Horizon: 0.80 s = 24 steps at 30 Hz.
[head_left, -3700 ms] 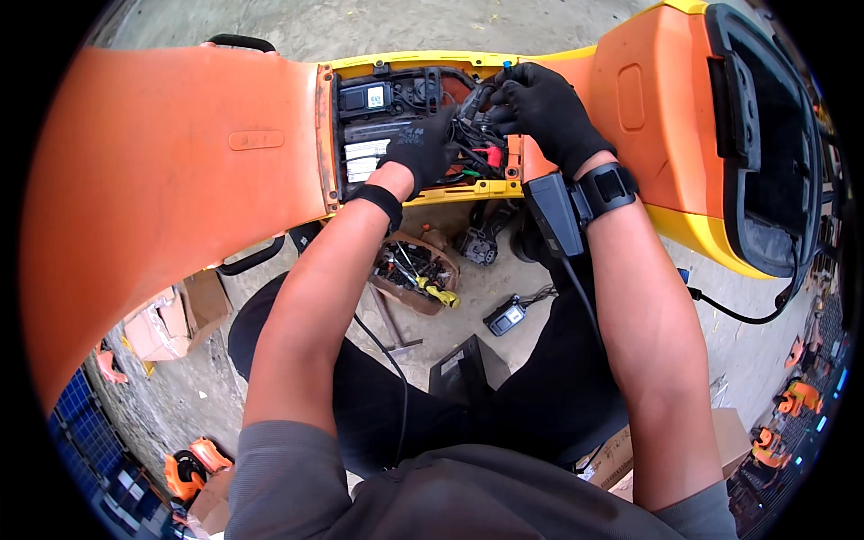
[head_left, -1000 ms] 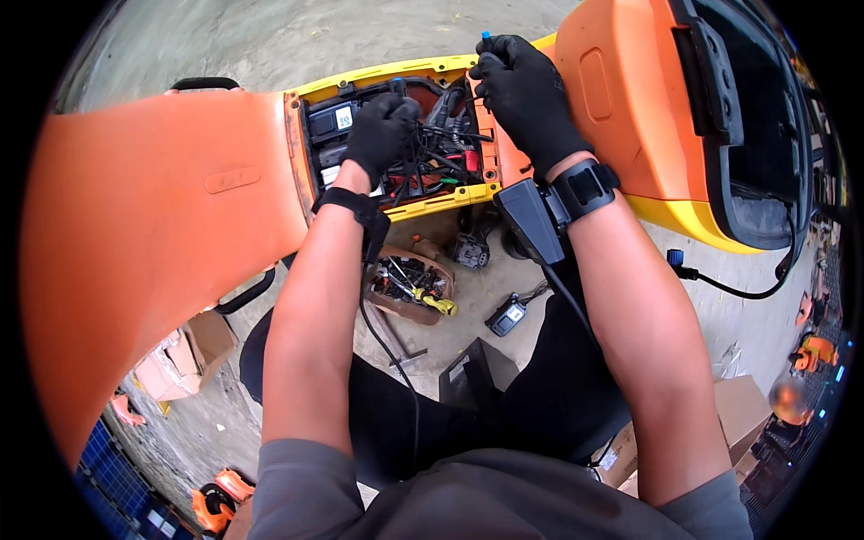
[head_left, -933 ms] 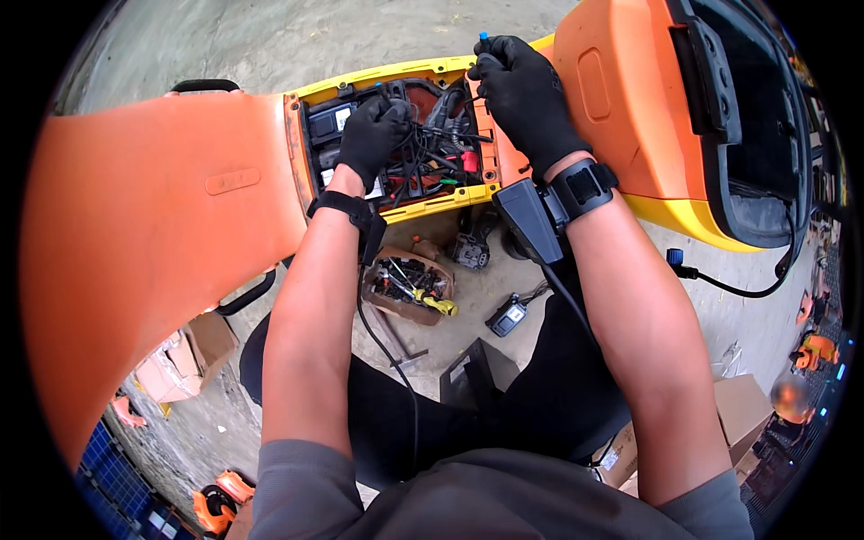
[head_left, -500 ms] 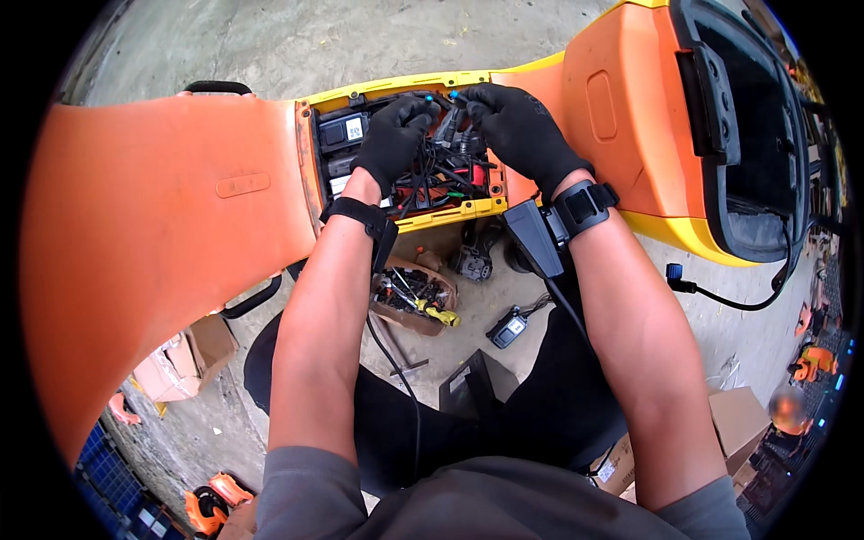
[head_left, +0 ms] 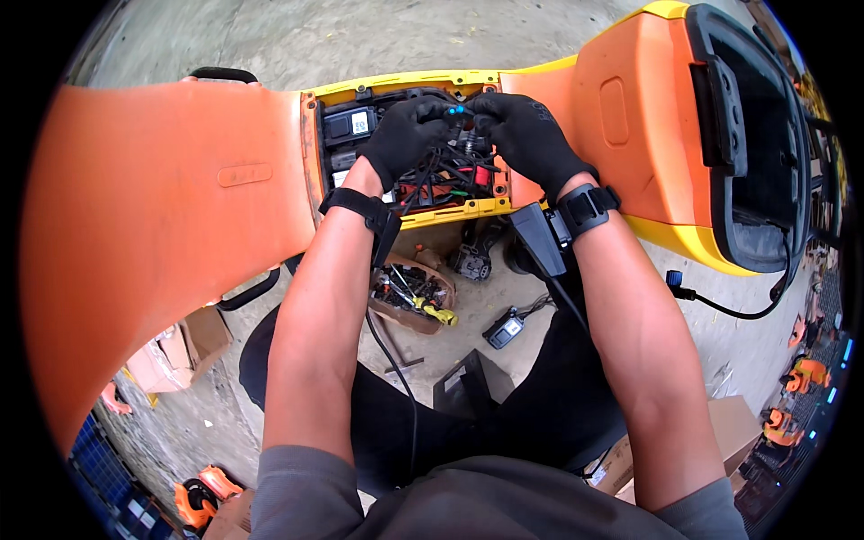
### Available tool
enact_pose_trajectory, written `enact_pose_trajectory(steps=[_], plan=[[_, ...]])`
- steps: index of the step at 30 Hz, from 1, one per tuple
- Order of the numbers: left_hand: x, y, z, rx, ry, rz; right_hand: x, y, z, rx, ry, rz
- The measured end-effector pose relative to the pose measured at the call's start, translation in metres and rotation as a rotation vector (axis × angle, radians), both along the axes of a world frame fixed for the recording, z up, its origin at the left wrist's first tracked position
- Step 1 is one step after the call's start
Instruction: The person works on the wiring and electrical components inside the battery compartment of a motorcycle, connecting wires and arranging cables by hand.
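Observation:
My left hand [head_left: 403, 137], in a black glove, pinches a small blue-ended cable connector [head_left: 453, 112] above the open bay. My right hand [head_left: 533, 137], gloved alike, closes its fingertips on a second small blue piece [head_left: 462, 109], seemingly another connector. The two blue ends sit side by side; whether they are joined is too small to tell. Beneath them lies a tangle of black cables [head_left: 441, 175] inside the bay's yellow frame [head_left: 450, 214]. A black module [head_left: 346, 126] with a white label sits at the bay's left end, beside my left hand.
Orange body panels [head_left: 180, 180] flank the bay. Below it, on the floor, are a carton of small parts [head_left: 396, 315] with a yellow-handled tool [head_left: 436, 310], a black device [head_left: 506, 330] and a dark box [head_left: 468, 382]. A loose cable plug [head_left: 675, 281] hangs at the right.
Both hands have shifted slightly, bringing the blue ends together from a small gap. They now sit a little lower over the bay.

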<state>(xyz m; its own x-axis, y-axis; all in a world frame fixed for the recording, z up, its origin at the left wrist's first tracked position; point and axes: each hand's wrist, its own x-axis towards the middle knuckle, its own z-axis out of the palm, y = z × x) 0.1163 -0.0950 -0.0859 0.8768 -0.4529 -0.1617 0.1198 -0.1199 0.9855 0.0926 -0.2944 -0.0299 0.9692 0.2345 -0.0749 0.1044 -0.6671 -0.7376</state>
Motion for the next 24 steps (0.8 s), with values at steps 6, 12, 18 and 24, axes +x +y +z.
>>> enact_pose_trajectory(steps=[6,12,18,24], plan=[[-0.002,0.001,0.000,-0.180,0.150,0.059,0.000,0.000,0.003,0.122,0.031,0.053],[0.001,0.002,-0.004,-0.152,0.047,0.048,0.002,-0.001,0.000,0.150,0.062,0.064],[0.002,0.006,-0.001,-0.166,0.179,0.002,0.002,0.001,0.000,0.211,0.113,0.049],[0.003,0.007,-0.005,-0.159,0.138,-0.013,0.000,0.000,0.001,0.386,0.166,0.045]])
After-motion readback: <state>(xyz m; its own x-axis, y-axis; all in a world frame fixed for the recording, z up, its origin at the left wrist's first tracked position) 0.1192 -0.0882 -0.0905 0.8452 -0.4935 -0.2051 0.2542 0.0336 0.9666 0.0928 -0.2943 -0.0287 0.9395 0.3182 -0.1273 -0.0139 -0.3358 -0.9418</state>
